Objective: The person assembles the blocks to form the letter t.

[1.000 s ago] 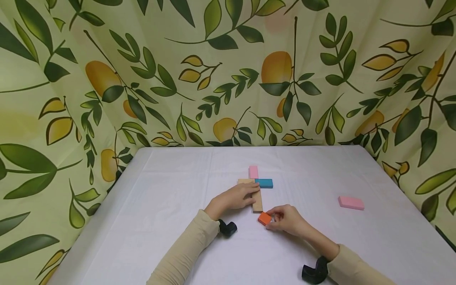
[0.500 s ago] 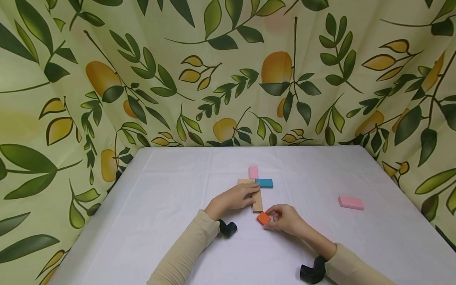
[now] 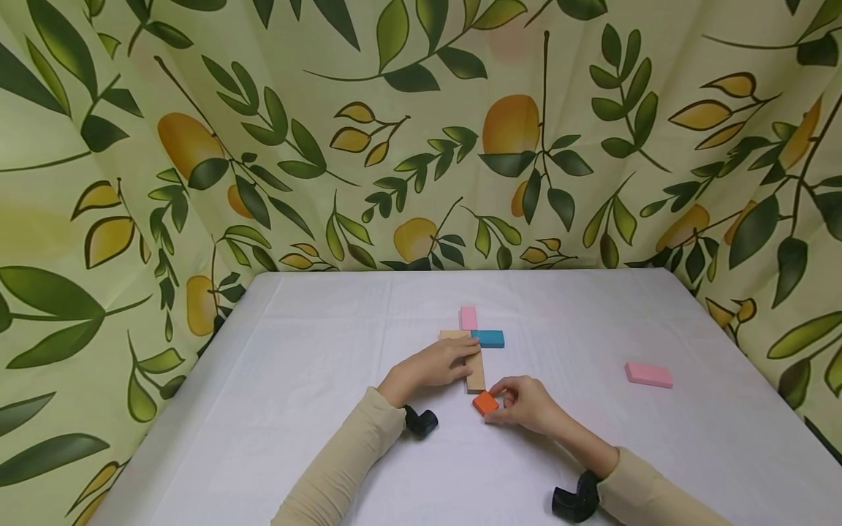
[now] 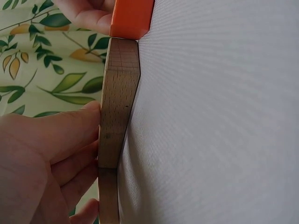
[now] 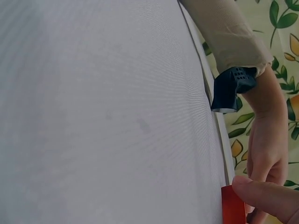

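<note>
My right hand [image 3: 531, 405] pinches a small orange block [image 3: 485, 403] between thumb and fingers. The block lies turned at an angle, its corner at the near end of a long plain wooden block [image 3: 476, 376]. In the left wrist view the orange block [image 4: 133, 18] meets the end of that wooden block [image 4: 117, 107]. My left hand [image 3: 439, 363] rests on the wooden blocks with its fingers extended, covering part of them. A second wooden block [image 3: 452, 334], a blue block [image 3: 489, 338] and a pink block [image 3: 468, 318] adjoin at the far end.
Another pink block [image 3: 649, 375] lies apart on the right side of the white-covered table [image 3: 316, 351]. A black wrist camera [image 3: 421, 421] sits under the left wrist, another black wrist camera [image 3: 576, 500] under the right. A leaf-patterned curtain [image 3: 421, 146] surrounds the table.
My right hand has slid the orange block slightly left along the table near the wooden block's end. The left hand and the other blocks stay in place.
</note>
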Tool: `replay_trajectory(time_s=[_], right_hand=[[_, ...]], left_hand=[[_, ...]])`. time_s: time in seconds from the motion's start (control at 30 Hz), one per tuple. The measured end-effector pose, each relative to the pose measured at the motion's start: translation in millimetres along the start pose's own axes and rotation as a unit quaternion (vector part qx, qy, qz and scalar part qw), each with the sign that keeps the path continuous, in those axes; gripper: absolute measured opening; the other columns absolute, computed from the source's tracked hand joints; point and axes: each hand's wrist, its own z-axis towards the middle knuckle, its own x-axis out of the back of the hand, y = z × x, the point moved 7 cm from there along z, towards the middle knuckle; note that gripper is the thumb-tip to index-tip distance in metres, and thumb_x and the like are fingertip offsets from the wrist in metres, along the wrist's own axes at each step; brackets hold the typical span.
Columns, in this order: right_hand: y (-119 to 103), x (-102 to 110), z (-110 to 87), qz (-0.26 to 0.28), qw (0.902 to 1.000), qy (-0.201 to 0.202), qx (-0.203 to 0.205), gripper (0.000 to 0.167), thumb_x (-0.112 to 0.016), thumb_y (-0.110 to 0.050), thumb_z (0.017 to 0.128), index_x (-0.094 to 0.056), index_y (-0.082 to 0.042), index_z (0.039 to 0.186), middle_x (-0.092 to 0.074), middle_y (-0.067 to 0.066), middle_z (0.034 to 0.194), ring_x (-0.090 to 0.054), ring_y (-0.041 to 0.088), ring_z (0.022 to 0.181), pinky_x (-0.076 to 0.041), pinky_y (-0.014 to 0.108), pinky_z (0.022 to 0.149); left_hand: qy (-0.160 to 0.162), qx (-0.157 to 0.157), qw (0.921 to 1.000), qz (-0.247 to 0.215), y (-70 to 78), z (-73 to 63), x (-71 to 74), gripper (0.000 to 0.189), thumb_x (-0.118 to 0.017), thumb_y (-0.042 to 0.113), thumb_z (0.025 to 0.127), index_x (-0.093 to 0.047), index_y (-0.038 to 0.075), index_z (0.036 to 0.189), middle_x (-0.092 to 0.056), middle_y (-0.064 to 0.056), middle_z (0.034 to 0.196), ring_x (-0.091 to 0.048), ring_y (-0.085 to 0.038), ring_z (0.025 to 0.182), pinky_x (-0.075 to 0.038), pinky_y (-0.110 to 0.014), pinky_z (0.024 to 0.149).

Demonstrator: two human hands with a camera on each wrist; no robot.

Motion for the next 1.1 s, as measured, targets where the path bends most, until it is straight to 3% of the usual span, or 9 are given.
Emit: replay_trajectory(time_s=[0.37,0.67,0.87,1.1], right_hand=[[1.1,1.1,-1.3,0.011,0.9999,-0.010,-0.004,0.035,-0.085,-0.018,0.071,-0.070,0.000,0.097,-0.044,-0.004,0.061,-0.039,0.006,0.057,-0.028,0.017,0.050],[-1.5,11.1,-1.5,0.028,0.9987,-0.019,0.038,0.034,-0.083,-0.019,0.073,-0.070,0.001,0.098,-0.048,-0.003,0.061,-0.039,0.001,0.053,-0.030,0.015,0.047],[1.4,16.6,-3.8,0.054,0.9967,-0.037,0.047,0.033,-0.080,-0.019,0.077,-0.069,0.001,0.101,-0.048,-0.004,0.063,-0.040,0.001,0.054,-0.032,0.015,0.047],[10.9,28.0,-7.4,0.043,0.9977,-0.022,0.047,0.031,-0.077,-0.020,0.080,-0.070,0.001,0.102,-0.049,-0.003,0.065,-0.040,0.000,0.055,-0.034,0.015,0.048]], left_hand=[[-0.004,0.005,1.0000,0.003,-0.5,0.3,-0.1,0.050,-0.055,0.025,0.098,-0.044,0.014,0.146,-0.038,0.000,0.156,-0.029,-0.018,0.149,-0.029,-0.037,0.122],[-0.005,-0.002,1.0000,0.002,1.2,0.3,0.5,0.049,-0.054,0.024,0.099,-0.045,0.010,0.145,-0.039,-0.003,0.156,-0.030,-0.018,0.149,-0.028,-0.035,0.123],[-0.007,0.000,1.0000,0.001,1.2,0.6,0.1,0.049,-0.053,0.024,0.099,-0.044,0.010,0.145,-0.039,-0.003,0.156,-0.029,-0.017,0.149,-0.028,-0.035,0.123],[-0.007,0.000,1.0000,0.003,0.6,0.9,-0.5,0.049,-0.054,0.023,0.099,-0.044,0.010,0.145,-0.038,-0.002,0.156,-0.030,-0.017,0.149,-0.028,-0.035,0.123]])
